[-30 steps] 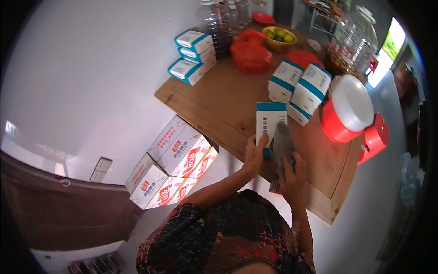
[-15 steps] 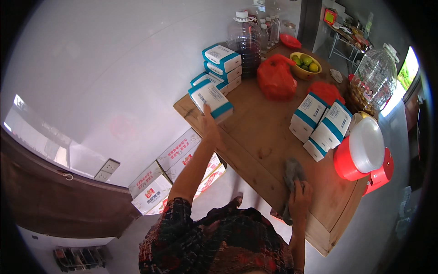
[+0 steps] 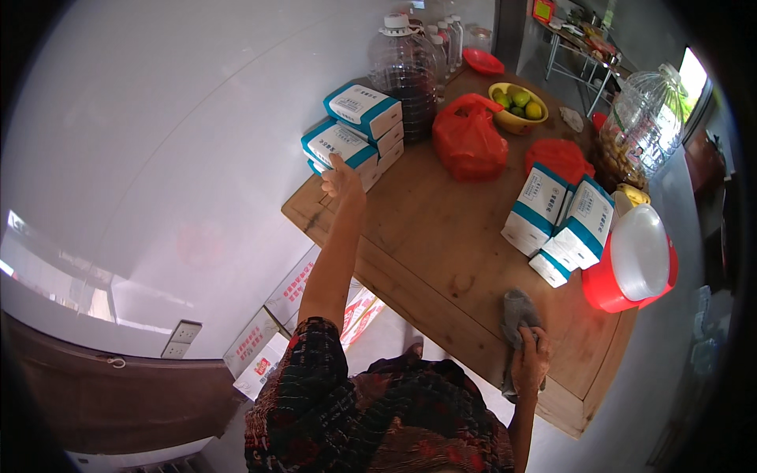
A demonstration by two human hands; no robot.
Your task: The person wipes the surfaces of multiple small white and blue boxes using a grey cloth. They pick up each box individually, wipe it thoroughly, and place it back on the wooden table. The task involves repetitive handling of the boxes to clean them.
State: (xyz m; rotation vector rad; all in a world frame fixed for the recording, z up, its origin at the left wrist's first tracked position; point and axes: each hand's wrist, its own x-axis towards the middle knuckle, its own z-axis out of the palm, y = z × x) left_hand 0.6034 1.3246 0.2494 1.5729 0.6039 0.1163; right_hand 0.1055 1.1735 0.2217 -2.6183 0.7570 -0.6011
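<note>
Box [image 3: 344, 142] now stacked, left fingers [image 3: 336, 164] at its edge, grip unclear, right fingers [image 3: 530, 340] gripping cloth [image 3: 518, 309], bare tabletop [image 3: 418, 225] between

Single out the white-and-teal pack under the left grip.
The pack topping the lower pile at the left end of the table: only this one has the left grip on its top face.

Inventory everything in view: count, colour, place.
Table: one, brown, centre
Packs: 7+, white-teal, left and right
Jug: one, clear, far left
Bottles: several, clear, beside jug
Dish: one, red, far edge
Bags: two, red, far half
Fruit bowl: one, yellow, far side
Jar: one, clear, far right
Tubs: 2+, red and translucent, right
Back table: one, cluttered, upper right
Cartons: 2+, pale, floor
Socket: one, pale, wall
Cloth: one, grey, near edge
Left hand: one, on left packs
Right hand: one, on cloth
</note>
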